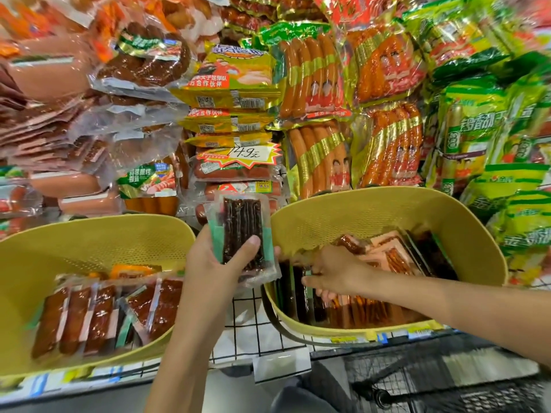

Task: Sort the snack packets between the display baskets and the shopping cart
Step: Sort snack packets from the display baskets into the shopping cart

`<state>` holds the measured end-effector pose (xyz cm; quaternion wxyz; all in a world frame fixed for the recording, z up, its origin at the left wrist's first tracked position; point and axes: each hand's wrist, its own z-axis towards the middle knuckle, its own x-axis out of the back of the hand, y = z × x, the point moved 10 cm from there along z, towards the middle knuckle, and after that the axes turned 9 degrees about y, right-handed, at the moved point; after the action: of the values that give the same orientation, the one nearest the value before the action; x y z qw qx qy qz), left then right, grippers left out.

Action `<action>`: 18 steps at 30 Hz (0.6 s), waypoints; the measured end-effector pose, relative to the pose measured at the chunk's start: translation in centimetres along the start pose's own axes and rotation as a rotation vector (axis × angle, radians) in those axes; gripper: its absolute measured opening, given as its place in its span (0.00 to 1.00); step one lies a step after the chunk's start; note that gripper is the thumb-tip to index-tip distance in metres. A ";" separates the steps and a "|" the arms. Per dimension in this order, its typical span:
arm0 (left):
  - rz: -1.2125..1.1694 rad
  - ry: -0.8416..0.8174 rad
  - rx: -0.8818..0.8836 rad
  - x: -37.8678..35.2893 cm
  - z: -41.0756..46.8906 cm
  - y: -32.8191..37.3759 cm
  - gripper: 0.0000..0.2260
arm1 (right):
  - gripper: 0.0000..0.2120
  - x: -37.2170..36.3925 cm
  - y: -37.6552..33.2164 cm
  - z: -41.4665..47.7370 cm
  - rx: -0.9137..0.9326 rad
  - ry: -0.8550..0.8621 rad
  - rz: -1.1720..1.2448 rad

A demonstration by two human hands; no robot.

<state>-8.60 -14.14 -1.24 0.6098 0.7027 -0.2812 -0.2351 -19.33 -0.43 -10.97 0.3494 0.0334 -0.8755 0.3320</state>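
Note:
My left hand [216, 259] grips a clear packet of dark sausage sticks [242, 231] with green side strips, upright between the two yellow baskets. The left yellow basket [98, 234] holds several packets of reddish-brown sausage [98, 314] lying flat. My right hand [334, 272] reaches into the right yellow basket [372, 210], its fingers spread on dark packets [298, 296] beside orange stick packets [393, 257]; whether it grasps one is not clear. The shopping cart's black mesh [447, 380] shows at the bottom right.
Behind the baskets a display wall is packed with hanging sausage packs [313, 76], green-yellow bags [483, 123] at the right and a price tag [244, 153]. A black wire shelf grid [244, 323] runs between the baskets, with label strips along the shelf edge.

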 end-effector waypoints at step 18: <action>-0.286 -0.127 0.172 -3.1 -1.3 0.0 0.20 | 0.02 9.6 -7.6 -4.5 0.235 0.260 0.742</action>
<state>-10.00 -11.09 -1.14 0.4888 0.7689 -0.2353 -0.3383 -21.68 -1.99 1.76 0.3076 -0.2873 -0.7327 0.5348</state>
